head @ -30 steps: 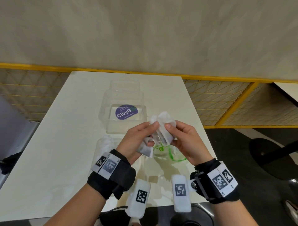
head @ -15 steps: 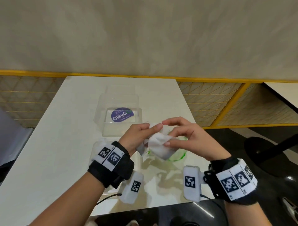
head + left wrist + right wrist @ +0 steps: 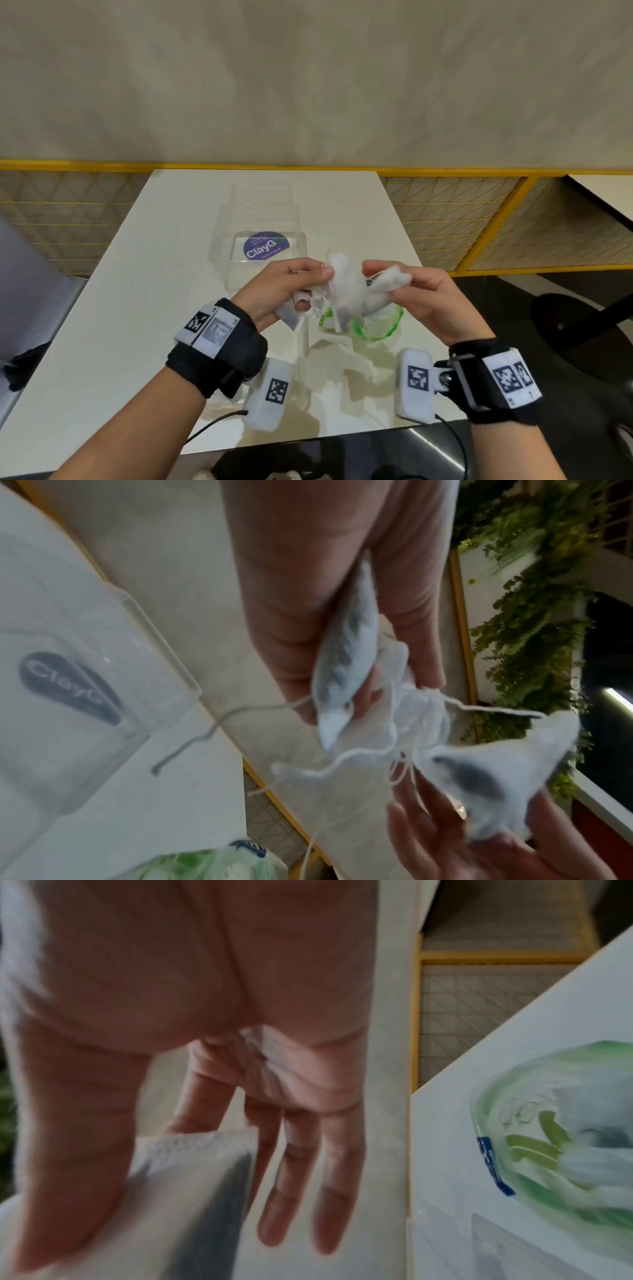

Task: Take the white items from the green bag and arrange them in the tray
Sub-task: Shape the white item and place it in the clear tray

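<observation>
- Currently held above the green bag (image 3: 378,323): a tangled clump of white sachets (image 3: 346,291), strings knotted together.
- Left hand (image 3: 284,291) fingers curled, pinching one side of the clump; right hand (image 3: 421,294) thumb and forefinger pinching one sachet, remaining fingers straight.
- Best teased apart slowly, following the strings, not yanking; thin mesh likely tears.
- Beyond the green bag on the counter (image 3: 137,291): clear tray (image 3: 222,253), ready for one freed sachet at a time.
</observation>
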{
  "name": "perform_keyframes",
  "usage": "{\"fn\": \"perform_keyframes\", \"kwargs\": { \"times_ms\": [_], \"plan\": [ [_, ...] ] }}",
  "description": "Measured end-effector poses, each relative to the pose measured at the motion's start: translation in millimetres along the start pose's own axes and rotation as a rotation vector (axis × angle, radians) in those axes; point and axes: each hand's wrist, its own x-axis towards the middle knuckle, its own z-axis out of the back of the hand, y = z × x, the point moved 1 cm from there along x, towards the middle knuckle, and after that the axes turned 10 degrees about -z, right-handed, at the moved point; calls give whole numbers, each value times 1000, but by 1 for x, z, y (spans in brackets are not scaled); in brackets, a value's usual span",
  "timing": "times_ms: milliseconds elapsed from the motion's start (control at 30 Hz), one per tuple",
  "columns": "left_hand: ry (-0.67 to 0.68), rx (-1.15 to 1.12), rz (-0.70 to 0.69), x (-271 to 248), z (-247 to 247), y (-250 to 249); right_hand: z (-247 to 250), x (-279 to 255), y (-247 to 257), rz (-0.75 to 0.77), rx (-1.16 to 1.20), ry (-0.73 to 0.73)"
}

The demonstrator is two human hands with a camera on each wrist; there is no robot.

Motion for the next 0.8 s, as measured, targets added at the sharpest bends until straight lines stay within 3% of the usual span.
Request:
{"fn": "perform_keyframes", "kwargs": {
  "times_ms": [167,300,400,667,800],
  "plan": [
    [17,123,-53,-1,0,-4,2,-10,7,38,221,24],
    [7,101,-47,-2,-5,0,-23,8,1,-44,-55,-108],
    [-38,47,-31,-3,-5,4,-38,14,-5,-29,-127,-201],
    [-216,-432,17,-6,1,20,-31,12,-13,-112,-109,-187],
    [-282,-556,-6,-6,4,25,-18,5,-19,-81,149,-154]
  ]
}}
